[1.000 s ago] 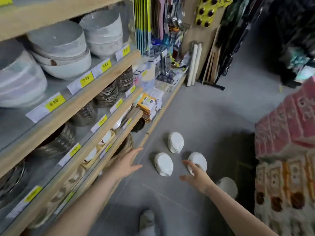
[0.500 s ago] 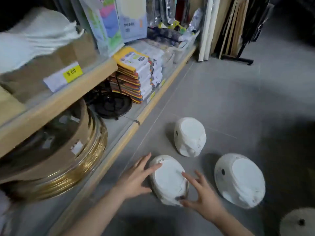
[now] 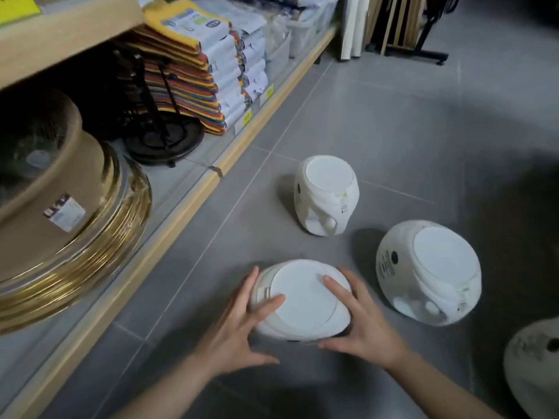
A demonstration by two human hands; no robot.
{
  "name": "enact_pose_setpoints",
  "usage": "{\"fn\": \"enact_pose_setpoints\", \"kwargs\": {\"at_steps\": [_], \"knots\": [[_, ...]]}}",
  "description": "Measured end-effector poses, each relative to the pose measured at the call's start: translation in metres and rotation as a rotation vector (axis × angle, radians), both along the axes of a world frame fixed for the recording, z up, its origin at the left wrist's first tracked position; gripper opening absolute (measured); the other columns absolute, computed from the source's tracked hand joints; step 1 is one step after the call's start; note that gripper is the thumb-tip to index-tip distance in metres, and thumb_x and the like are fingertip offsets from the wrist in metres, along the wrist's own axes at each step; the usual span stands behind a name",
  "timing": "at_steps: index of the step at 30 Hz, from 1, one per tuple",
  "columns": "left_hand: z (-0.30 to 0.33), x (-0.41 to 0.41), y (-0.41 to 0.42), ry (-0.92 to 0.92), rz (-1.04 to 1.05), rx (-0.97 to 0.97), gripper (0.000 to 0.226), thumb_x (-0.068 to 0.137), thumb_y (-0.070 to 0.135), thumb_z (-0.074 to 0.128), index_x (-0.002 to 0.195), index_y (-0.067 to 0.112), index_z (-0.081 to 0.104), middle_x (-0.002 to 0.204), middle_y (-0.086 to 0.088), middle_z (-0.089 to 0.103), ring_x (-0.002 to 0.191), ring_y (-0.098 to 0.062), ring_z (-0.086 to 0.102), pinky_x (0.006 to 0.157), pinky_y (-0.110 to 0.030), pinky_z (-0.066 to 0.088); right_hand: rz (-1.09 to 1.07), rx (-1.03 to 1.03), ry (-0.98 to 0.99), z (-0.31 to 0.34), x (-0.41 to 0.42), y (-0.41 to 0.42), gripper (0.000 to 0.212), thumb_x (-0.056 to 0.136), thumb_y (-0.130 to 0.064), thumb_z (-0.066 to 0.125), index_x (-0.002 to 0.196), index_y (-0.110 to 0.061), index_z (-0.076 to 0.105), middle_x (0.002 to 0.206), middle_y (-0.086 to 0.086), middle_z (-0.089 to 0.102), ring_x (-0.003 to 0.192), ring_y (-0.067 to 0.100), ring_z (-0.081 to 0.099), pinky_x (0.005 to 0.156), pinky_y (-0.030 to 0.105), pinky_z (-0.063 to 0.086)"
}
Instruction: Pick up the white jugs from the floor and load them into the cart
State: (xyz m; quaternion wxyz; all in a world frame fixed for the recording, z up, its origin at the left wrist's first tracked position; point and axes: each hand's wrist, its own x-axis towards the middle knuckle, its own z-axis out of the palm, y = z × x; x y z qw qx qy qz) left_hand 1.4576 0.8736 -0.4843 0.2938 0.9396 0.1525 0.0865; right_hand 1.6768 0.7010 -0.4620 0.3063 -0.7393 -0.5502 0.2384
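Nearest jug (image 3: 302,300): white, on the grey floor (image 3: 393,122) beside the low shelf (image 3: 193,195), clasped from both sides. Left hand (image 3: 239,325): fingers spread and curled against the jug's left wall, thumb out toward the near side. Right hand (image 3: 360,322): fingers curled over the right edge of the lid, thumb along the near side. Second jug (image 3: 326,195): white, farther off, apart from the first. Third jug (image 3: 429,270): white, tilted, to the right. Shelf stock, left: gold-rimmed trays (image 3: 78,246), black stand (image 3: 163,137), stacked colourful packets (image 3: 196,71).
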Motion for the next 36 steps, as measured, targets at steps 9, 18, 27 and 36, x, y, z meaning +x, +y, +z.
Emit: {"fn": "enact_pose_setpoints", "kwargs": {"at_steps": [9,18,27,36], "knots": [[0.039,0.027,0.021,-0.027,0.284,-0.396,0.094,0.054,0.063,0.078,0.13,0.059,0.024,0.137,0.021,0.038,0.124,-0.002,0.041,0.1,-0.03,0.042,-0.127,0.109,0.15,0.042,0.001,0.046,0.071,0.062,-0.071,0.068,0.126,-0.055,0.041,0.13,-0.014,0.042,0.122,-0.001,0.041,0.099,0.006,0.03],[0.26,0.0,0.002,-0.2,0.581,-0.96,0.075,0.055,0.049,0.08,0.122,0.052,0.047,0.117,0.017,0.06,0.103,-0.006,0.063,0.078,-0.03,0.056,-0.177,-0.01,0.32,0.253,-0.018,0.085,0.055,0.056,-0.067,0.069,0.109,-0.056,0.056,0.116,-0.031,0.054,0.109,-0.008,0.051,0.09,0.021,0.043],[0.526,-0.063,-0.008,-0.257,1.041,-0.837,0.065,0.048,0.063,0.067,0.111,0.054,0.054,0.108,0.021,0.065,0.096,0.003,0.062,0.086,-0.024,0.051,-0.137,-0.142,0.587,0.509,-0.086,0.117,0.05,0.046,-0.069,0.071,0.094,-0.055,0.062,0.111,-0.017,0.062,0.103,0.004,0.06,0.092,0.028,0.048],[0.721,-0.149,-0.103,-0.423,1.376,-0.763,0.046,0.079,0.035,0.074,0.119,0.039,0.053,0.114,0.012,0.061,0.102,-0.008,0.06,0.085,-0.022,0.049,0.17,-0.155,0.446,0.697,-0.182,0.076,0.053,0.069,-0.069,0.061,0.116,-0.048,0.05,0.117,-0.013,0.059,0.101,0.011,0.057,0.093,0.034,0.043]]}}
